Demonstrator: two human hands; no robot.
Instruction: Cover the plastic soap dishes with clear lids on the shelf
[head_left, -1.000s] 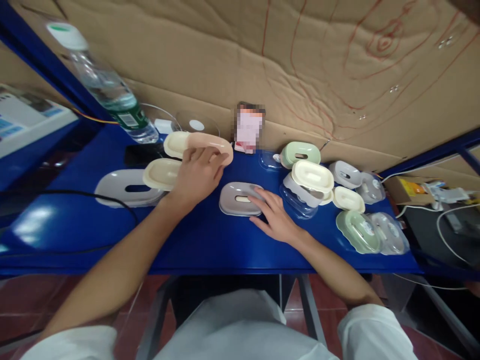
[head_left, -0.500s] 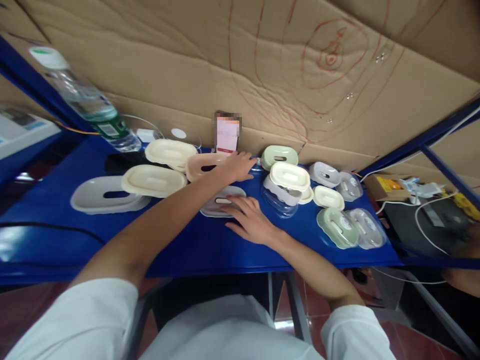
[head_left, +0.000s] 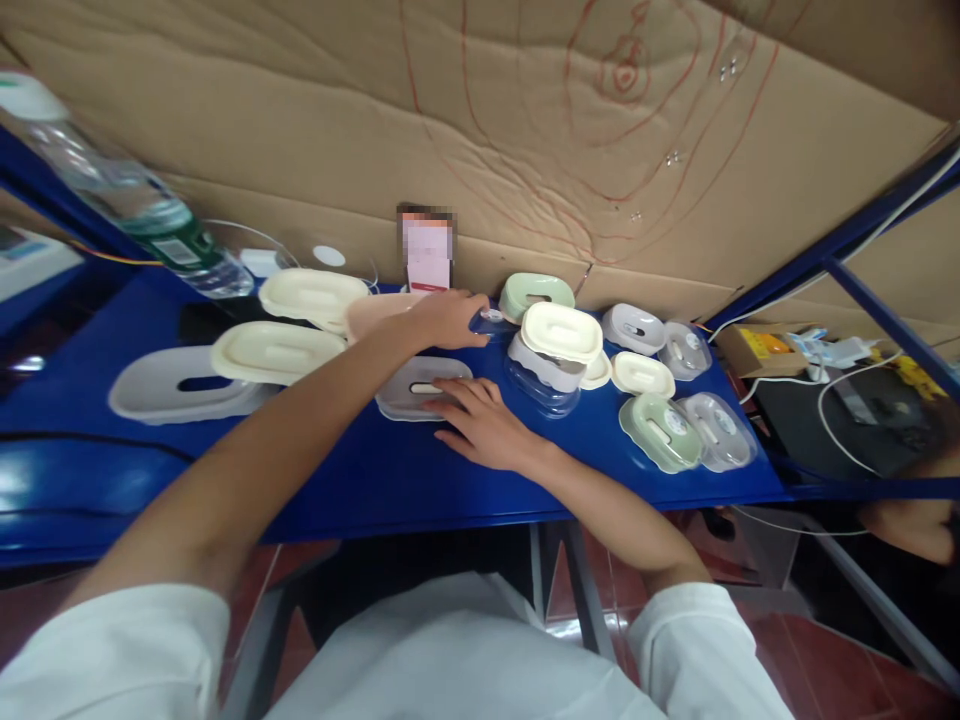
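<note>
My left hand [head_left: 457,318] reaches across the table with its fingers curled at the edge of a clear plastic cover [head_left: 491,316]. Much of that cover is hidden behind the fingers. Below it, my right hand [head_left: 487,422] lies with fingers spread over the right side of a grey oval box [head_left: 401,392]; a short pale bar shows in the box's middle. A pink oval box [head_left: 367,312] is partly behind my left wrist. To the right of my hands, a cream oval lid [head_left: 561,332] rests on a scalloped grey piece [head_left: 551,372], above a clear cover [head_left: 551,400].
More cream lids [head_left: 289,352] and a grey oval tray [head_left: 154,390] lie left. Green boxes [head_left: 660,435] and grey boxes [head_left: 716,432] stand right. A phone [head_left: 428,250] leans on the cardboard wall [head_left: 300,130]; a water bottle [head_left: 161,215] stands back left. Another person's hand [head_left: 911,525] shows far right.
My left hand's fingers, spread half a second ago, have curled at the clear cover. My right hand stays on the grey box. The whole view has shifted, moving things leftward.
</note>
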